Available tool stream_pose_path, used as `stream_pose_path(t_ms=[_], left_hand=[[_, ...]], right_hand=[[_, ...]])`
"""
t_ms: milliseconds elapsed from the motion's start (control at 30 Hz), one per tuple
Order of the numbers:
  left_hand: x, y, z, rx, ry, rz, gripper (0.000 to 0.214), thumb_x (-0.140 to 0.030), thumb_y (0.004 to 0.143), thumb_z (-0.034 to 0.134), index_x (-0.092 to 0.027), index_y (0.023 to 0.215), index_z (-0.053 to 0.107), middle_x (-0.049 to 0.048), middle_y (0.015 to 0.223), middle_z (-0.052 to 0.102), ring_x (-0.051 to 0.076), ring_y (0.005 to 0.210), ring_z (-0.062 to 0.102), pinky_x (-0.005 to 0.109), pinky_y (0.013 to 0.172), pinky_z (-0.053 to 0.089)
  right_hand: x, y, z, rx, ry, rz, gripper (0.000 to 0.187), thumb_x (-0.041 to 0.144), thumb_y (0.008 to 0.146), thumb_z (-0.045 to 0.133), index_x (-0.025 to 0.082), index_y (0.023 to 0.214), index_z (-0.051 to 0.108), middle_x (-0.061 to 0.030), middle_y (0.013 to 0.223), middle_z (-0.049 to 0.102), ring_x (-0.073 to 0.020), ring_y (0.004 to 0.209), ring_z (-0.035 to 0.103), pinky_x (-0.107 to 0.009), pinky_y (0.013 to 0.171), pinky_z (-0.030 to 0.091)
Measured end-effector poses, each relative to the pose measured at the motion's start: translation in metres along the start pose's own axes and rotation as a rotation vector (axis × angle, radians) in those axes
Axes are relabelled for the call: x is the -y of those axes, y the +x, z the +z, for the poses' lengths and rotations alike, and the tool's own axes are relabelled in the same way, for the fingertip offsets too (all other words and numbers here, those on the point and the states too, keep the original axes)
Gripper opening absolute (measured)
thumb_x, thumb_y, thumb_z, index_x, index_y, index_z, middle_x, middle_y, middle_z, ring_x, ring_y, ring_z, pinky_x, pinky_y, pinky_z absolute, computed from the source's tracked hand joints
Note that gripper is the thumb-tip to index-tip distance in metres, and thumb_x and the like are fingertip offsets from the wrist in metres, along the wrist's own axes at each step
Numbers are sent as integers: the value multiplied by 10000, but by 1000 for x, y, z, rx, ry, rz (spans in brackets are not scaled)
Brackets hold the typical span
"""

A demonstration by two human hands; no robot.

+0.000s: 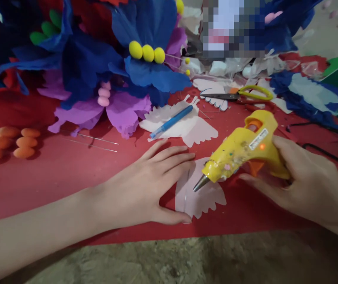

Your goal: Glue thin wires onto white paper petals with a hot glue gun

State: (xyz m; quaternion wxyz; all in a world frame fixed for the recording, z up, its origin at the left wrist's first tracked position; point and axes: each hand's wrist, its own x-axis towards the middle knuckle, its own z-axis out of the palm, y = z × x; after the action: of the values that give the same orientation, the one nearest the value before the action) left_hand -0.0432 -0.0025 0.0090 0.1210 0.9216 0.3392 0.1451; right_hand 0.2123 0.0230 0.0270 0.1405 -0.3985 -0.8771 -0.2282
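My left hand (164, 173) lies with its fingers spread, the thumb and fingers pressing on a pale pink scalloped paper wing (207, 201) on the red table. In my right hand (308, 185) is a yellow hot glue gun (246, 142), my fingers wrapped round its handle. The gun's metal nozzle points down and left, just over the pink paper, near a thin line that runs along it. An orange light glows on the gun's side. Behind my left hand, a blue pen (171, 121) rests on white and pink butterfly-shaped cutouts (203, 130).
Yellow-handled scissors (254, 93) lie at the back right. Blue (157, 77) and purple butterflies (124, 112) with bead-like bodies crowd the back left. Orange ovals (25, 142) sit at far left, near thin wires (98, 139). A black cord (331, 154) loops at right.
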Motion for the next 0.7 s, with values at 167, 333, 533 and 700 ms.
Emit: stream_pose_path(t_ms=[167, 333, 533, 700], left_hand=[[-1, -2, 1, -25, 0, -27, 800, -594, 656, 617, -45, 1212, 447, 179, 1287, 498, 295, 1255, 371, 458, 1086, 202], [-2, -1, 2, -46, 0, -23, 779, -581, 651, 625, -49, 1193, 452, 168, 1262, 522, 295, 1248, 378, 430, 1088, 208], [-2, -1, 3, -55, 22, -21, 756, -589, 667, 602, -60, 1186, 451, 164, 1274, 511, 286, 1244, 383, 440, 1086, 199], [-2, -2, 3, -59, 28, -13, 737, -582, 676, 596, -64, 1181, 451, 168, 1270, 512, 283, 1240, 387, 439, 1086, 197]], right_hand=[[1, -2, -2, 67, -69, -25, 455, 583, 850, 237, 183, 907, 446, 8, 512, 395, -138, 377, 373, -254, 348, 291], [4, -1, -5, 90, -41, -60, 405, 544, 874, 198, 206, 859, 419, 31, 484, 320, -131, 353, 324, -241, 319, 241], [5, 2, -6, 84, 10, -145, 343, 486, 898, 207, 208, 821, 392, 44, 468, 303, -120, 334, 307, -227, 294, 221], [7, 2, -6, 96, 7, -166, 343, 473, 905, 190, 210, 787, 376, 26, 493, 353, -116, 338, 325, -231, 294, 236]])
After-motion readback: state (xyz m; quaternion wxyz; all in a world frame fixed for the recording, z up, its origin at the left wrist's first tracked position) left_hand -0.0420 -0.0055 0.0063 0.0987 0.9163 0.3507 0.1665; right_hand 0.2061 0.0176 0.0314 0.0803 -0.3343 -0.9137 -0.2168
